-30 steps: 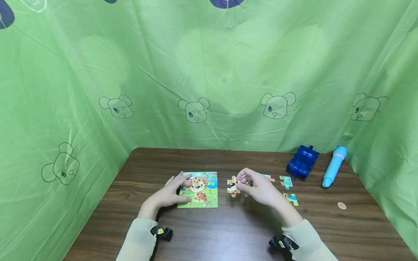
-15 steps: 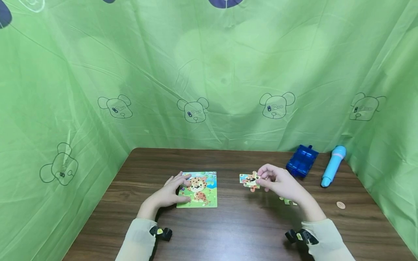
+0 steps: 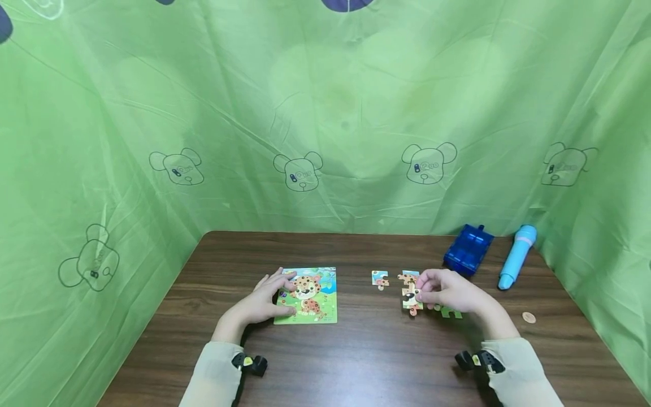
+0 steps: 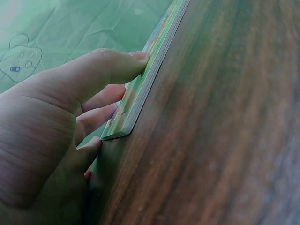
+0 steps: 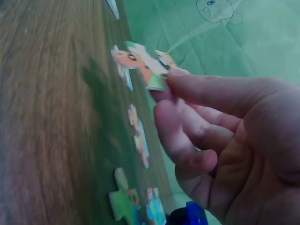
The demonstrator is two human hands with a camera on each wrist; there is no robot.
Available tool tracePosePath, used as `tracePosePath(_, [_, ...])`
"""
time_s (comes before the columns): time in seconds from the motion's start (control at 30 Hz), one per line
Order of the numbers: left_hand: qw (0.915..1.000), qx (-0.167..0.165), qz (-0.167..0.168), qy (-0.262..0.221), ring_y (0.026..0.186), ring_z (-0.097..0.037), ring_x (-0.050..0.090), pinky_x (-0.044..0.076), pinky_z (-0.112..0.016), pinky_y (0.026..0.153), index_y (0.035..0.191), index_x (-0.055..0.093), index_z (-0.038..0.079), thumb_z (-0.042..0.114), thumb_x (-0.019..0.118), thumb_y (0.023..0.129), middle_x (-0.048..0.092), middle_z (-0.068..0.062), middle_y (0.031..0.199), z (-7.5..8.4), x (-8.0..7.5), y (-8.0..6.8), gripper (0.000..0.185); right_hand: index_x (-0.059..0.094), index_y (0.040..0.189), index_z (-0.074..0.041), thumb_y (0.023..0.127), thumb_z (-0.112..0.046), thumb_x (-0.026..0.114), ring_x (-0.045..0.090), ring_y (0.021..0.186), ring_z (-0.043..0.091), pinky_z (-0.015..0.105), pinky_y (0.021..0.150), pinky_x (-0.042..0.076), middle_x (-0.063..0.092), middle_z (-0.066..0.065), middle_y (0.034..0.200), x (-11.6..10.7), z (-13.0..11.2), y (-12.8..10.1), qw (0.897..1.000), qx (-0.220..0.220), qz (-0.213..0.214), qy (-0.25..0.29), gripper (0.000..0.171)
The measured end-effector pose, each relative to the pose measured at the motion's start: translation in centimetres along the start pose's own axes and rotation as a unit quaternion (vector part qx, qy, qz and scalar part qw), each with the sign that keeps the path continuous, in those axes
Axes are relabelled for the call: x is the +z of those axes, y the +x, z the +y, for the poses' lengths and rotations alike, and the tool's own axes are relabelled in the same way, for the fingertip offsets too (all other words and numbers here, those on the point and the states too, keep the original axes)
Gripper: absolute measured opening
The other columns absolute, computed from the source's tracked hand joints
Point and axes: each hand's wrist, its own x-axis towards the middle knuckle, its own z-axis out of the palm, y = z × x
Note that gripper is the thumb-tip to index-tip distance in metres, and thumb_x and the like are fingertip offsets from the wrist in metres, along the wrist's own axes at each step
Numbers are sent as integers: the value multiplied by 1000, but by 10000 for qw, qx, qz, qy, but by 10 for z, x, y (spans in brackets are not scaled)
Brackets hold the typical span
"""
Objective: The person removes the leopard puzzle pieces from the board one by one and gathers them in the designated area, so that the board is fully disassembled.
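My left hand (image 3: pixel 264 302) rests on the left edge of a square leopard puzzle board (image 3: pixel 310 294); in the left wrist view its thumb (image 4: pixel 103 70) and fingers press against the board's edge (image 4: pixel 140 93). My right hand (image 3: pixel 447 291) pinches a puzzle piece (image 3: pixel 411 298) with an animal face, held just above the table; the right wrist view shows that piece (image 5: pixel 143 63) between thumb and forefinger. Loose pieces lie around it: one (image 3: pixel 380 278) to the left, one (image 3: pixel 408 277) just behind, and a green one (image 3: pixel 450 312) under the hand.
The dark wooden table (image 3: pixel 356 350) is walled by green cloth (image 3: pixel 325 113) on three sides. A blue translucent box (image 3: pixel 469 249) and a light blue toy microphone (image 3: pixel 516 257) lie at the back right. A small round coin-like disc (image 3: pixel 529 317) sits near the right edge.
My right hand moved rightward and down from beside the board to among the loose pieces, still carrying a piece. One piece now lies alone left of it. The left hand stayed put.
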Motion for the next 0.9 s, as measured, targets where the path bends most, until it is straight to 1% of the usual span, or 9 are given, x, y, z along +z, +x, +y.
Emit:
tracePosePath(0.1, [10000,0,-5,-8,168,-39,12,1,-66,133,121,67,21,41,90,89,43,-5,173,2,-1,0,44,67,110,2,100,-9,81,69,76,26,35,66,62,73,9,88,0,8,-1,9999,119,-105,-36,21])
tracePosePath(0.27, [10000,-19,-29,10,169,-39,11,0,-66,133,121,66,23,41,89,90,42,-5,174,3,-2,0,43,68,109,1,98,-8,82,69,76,25,34,66,62,73,8,88,1,18,1,10000,59,-1,-78,20])
tracePosePath(0.4, [10000,-26,-20,6,168,-39,11,0,-65,133,121,66,23,42,89,90,42,-4,174,3,-2,-1,43,69,106,-3,97,-11,84,67,74,19,30,64,59,72,4,86,1,22,3,9985,-40,108,-544,19])
tracePosePath(0.57, [10000,-13,0,-12,168,-39,11,0,-66,133,121,67,22,41,90,90,42,-5,174,2,-2,-1,44,72,101,-10,95,-16,86,63,72,14,27,60,53,69,-3,84,2,23,4,9919,-64,263,-1243,17])
tracePosePath(0.67, [10000,-4,10,-11,168,-39,11,0,-66,133,121,67,22,42,90,90,42,-5,173,2,-1,-1,44,73,100,-12,94,-17,87,62,72,15,27,61,52,69,-4,83,1,24,4,9894,-62,315,-1419,16])
tracePosePath(0.9, [10000,-9,0,18,168,-39,11,1,-67,133,121,67,22,43,90,90,42,-6,174,2,-1,-1,43,75,97,-17,93,-20,89,61,78,11,27,69,50,68,-9,84,2,26,5,9833,-109,464,-1759,15])
